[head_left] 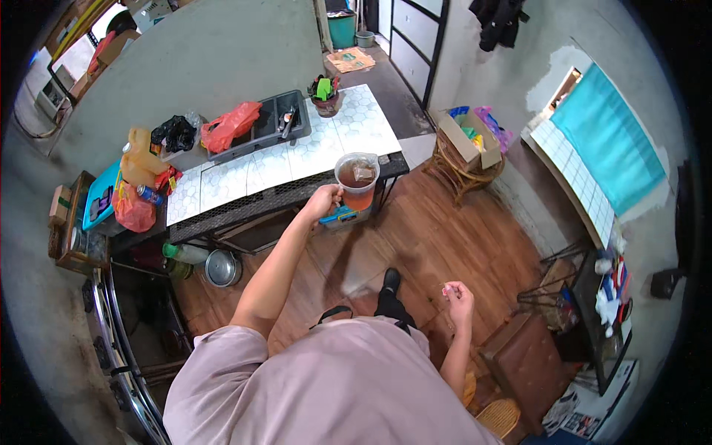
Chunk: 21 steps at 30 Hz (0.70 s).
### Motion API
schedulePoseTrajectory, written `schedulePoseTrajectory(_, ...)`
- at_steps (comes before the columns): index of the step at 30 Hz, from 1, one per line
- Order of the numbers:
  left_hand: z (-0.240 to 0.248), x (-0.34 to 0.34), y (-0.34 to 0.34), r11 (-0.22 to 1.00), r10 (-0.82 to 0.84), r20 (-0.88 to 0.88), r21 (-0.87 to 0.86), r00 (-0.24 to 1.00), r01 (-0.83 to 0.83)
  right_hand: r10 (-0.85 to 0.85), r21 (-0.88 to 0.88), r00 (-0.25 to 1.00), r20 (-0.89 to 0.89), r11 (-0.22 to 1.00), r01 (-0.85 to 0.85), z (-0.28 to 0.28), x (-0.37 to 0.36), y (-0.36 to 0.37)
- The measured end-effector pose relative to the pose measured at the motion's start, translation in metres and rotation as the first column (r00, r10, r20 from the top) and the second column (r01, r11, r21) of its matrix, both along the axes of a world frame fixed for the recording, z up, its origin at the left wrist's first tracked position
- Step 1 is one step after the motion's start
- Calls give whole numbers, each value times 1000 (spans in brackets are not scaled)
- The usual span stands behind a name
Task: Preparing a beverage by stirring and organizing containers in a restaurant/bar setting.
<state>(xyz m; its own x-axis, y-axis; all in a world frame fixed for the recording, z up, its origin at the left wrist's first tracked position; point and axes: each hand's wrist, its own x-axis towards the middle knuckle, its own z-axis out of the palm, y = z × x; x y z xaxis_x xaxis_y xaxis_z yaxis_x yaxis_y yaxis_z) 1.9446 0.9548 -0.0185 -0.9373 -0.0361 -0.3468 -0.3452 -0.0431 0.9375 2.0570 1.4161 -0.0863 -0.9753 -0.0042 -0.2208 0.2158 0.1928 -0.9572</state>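
Note:
My left hand [324,202] is closed round the handle of a clear plastic pitcher [359,197], held out just past the table's front edge. Reddish-brown liquid fills part of the pitcher, and a pale squarish piece, like a tea bag or ice, shows at its surface. Lower down on the right, my right hand [460,302] pinches a small pink-and-white piece [446,291] between thumb and fingers, over the floor. That piece is too small to name. A clear container with a blue-edged lid [343,216] stands below the pitcher, partly covered by it.
The white-tiled table [271,169] bears a grey divided tray [268,126], a red plastic bag [231,126] and a potted plant [324,96]. A wicker stool [458,174] carrying a cardboard box stands right of it. Nearer are a brown padded seat [528,363] and a metal pot [222,268].

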Motion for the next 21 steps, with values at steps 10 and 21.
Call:
schedulePoseTrajectory(10, -14, -141, -48, 973, 214, -28, 91, 977, -210, 301, 86, 953, -49, 951, -296, 59, -266, -41)
schedulePoseTrajectory(21, -31, -280, -101, 961, 276, -44, 2, 960, -276, 270, 61, 947, -175, 963, -263, 97, -486, -126)
